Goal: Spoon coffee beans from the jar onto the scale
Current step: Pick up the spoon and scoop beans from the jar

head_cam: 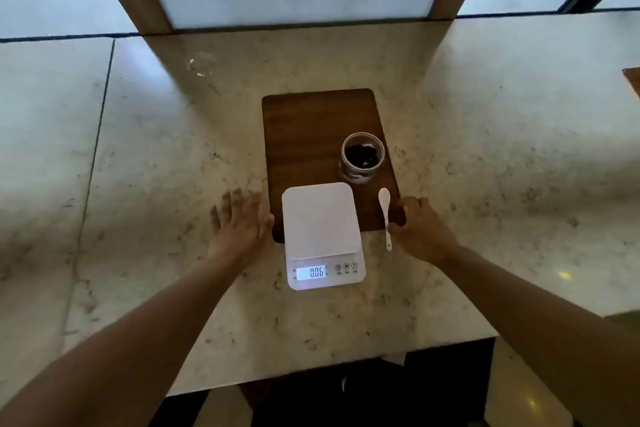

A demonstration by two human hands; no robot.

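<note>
A white digital scale (320, 218) sits at the near end of a dark wooden board (311, 125); its lit display reads 0.06 and its platform is bare. Behind it to the right stands an open glass jar (362, 158) holding dark coffee beans. A white spoon (385, 211) lies to the right of the scale, bowl away from me. My left hand (240, 224) rests flat on the counter left of the scale, fingers spread. My right hand (420, 227) lies just right of the spoon, thumb beside its handle, fingers curled on the board's corner, holding nothing.
The marble counter (156, 166) stretches wide to both sides, with its front edge close below the scale. A clear glass lid-like object (201, 63) lies at the far left. A brown edge (632, 80) shows at the far right. Frosted window panels rise behind.
</note>
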